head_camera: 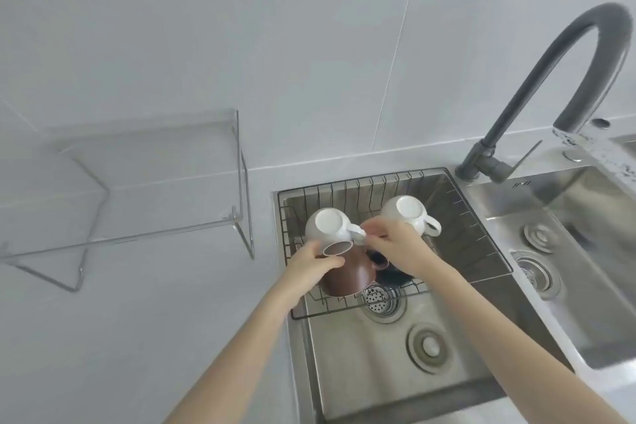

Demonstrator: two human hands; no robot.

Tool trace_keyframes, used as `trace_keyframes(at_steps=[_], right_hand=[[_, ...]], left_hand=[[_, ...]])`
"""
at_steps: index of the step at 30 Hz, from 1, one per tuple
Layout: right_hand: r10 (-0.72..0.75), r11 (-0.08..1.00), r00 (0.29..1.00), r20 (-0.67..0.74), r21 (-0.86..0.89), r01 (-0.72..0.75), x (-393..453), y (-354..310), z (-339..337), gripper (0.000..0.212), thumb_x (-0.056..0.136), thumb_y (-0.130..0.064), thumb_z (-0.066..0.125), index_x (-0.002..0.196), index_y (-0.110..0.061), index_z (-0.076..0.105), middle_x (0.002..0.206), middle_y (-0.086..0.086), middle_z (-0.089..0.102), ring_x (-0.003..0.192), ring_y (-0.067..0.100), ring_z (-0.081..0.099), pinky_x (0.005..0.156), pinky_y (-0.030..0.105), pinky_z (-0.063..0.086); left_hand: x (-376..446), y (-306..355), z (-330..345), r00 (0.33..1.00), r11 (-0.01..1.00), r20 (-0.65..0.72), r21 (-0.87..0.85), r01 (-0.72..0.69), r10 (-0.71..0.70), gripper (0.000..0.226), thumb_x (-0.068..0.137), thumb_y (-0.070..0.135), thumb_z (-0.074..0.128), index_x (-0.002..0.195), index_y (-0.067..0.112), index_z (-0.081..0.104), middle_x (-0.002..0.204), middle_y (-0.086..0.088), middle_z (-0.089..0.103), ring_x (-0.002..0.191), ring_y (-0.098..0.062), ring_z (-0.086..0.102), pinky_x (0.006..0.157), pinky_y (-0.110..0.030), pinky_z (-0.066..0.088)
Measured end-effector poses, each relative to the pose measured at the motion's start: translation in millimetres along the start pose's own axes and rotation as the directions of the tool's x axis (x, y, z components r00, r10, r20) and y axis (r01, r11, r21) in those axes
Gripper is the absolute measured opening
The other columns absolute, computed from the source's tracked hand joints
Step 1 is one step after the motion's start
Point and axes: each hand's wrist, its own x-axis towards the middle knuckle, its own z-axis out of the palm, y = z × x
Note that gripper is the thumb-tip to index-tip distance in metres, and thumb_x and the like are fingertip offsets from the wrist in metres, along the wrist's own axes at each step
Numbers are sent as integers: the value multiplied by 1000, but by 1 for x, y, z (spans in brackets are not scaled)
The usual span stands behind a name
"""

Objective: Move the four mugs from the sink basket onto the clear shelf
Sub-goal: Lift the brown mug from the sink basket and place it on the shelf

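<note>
Both forearms reach in from the bottom edge toward the sink basket (pixel 488 234), a wire rack sitting across the far end of the steel sink (pixel 361 372). Left hand (pixel 309 267) wraps the side of the brown mug (pixel 344 277), fingers closed on its upturned base rim; the mug is tilted, mouth down toward the basket floor. Right hand (pixel 399 246) pinches at the handle of the left white mug (pixel 330 225), thumb and fingers narrow on it, though blur makes the exact contact hard to confirm. A black mug (pixel 495 277) lies mostly hidden under the right hand and wrist, just beside the brown one. Right white mug (pixel 411 212) stands upside down further back, apart from both hands. All 4 mugs are in the basket; the clear shelf (pixel 148 182) on the table (pixel 137 337) to the left holds nothing.

Risks, as judgement: the brown, black and left white mugs crowd each other, so lifting 2 at once likely knocks ceramic on ceramic or snags a handle on the wires. A handle-only pinch lets the white mug swing and slip if wet. The shelf is transparent with thin edges, easy to misjudge, so a mug set near its rim could tip off. The faucet (pixel 550 62) arches over the right side, out of the likely path.
</note>
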Motion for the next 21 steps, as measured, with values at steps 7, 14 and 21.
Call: trace_keyframes(at_steps=[7, 14, 21], right_hand=[[0, 921, 993, 121, -388, 47, 14, 15, 11, 29, 82, -9, 45, 106, -15, 60, 101, 12, 70, 94, 35, 62, 85, 46, 51], [1, 715, 990, 139, -693, 96, 23, 22, 20, 31, 84, -7, 43, 107, -20, 59, 103, 14, 68, 95, 35, 61, 76, 38, 51], [-138, 778, 988, 64, -610, 148, 23, -26, -22, 26, 84, -8, 46, 99, -18, 65, 83, 5, 66, 84, 28, 61, 75, 36, 51]], left_hand=[[22, -20, 20, 995, 982, 16, -159, 98, -97, 40, 73, 14, 69, 110, 15, 55, 111, -2, 63, 102, -18, 56, 68, -19, 41], [27, -34, 28, 998, 979, 24, -195, 63, -60, 70, 61, 5, 80, 122, 10, 46, 120, -4, 60, 104, -18, 57, 69, -14, 44], [1, 16, 17, 962, 978, -200, -55, -203, 188, 76, 57, 19, 83, 122, 22, 44, 103, 13, 54, 99, -10, 53, 66, -6, 38]])
